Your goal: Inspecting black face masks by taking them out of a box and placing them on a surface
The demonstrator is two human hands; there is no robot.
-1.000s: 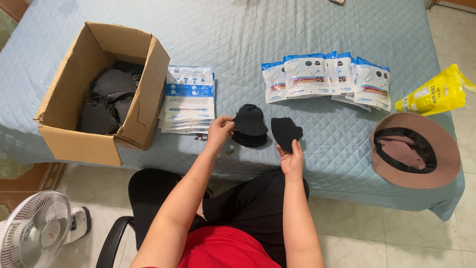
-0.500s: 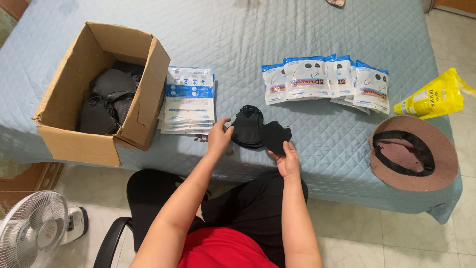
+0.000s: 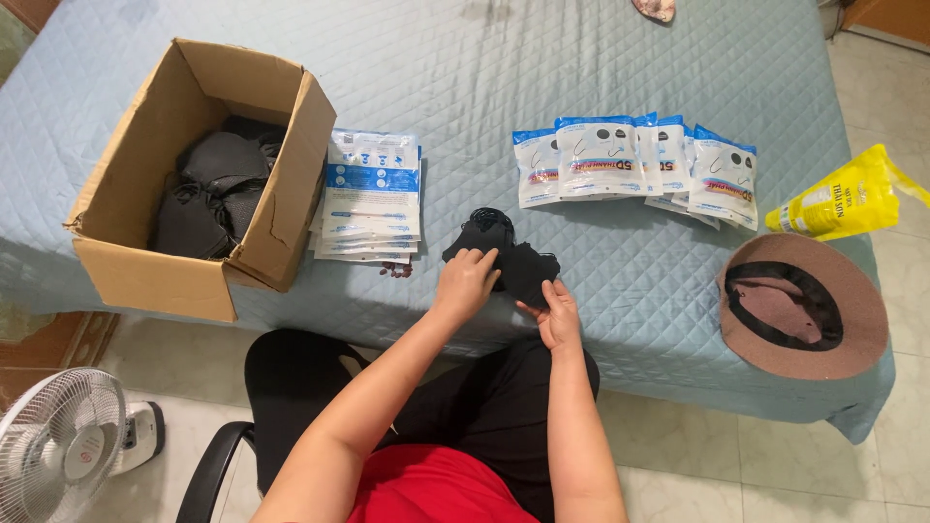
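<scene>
Both hands grip black fabric face masks (image 3: 509,257) at the near edge of the quilted pale-blue bed (image 3: 465,77): the left hand (image 3: 465,281) pinches one side, the right hand (image 3: 560,315) the other (between a stack of flat white-and-blue packets (image 3: 371,199) and a brown brimmed hat (image 3: 802,305)).

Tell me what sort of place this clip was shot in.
Probably a room at home used for packing by hand: the work surface looks like a bed under a quilted blue cover, the floor is tiled, and a standing fan sits beside the chair. A cardboard box of black masks adds to that.
</scene>
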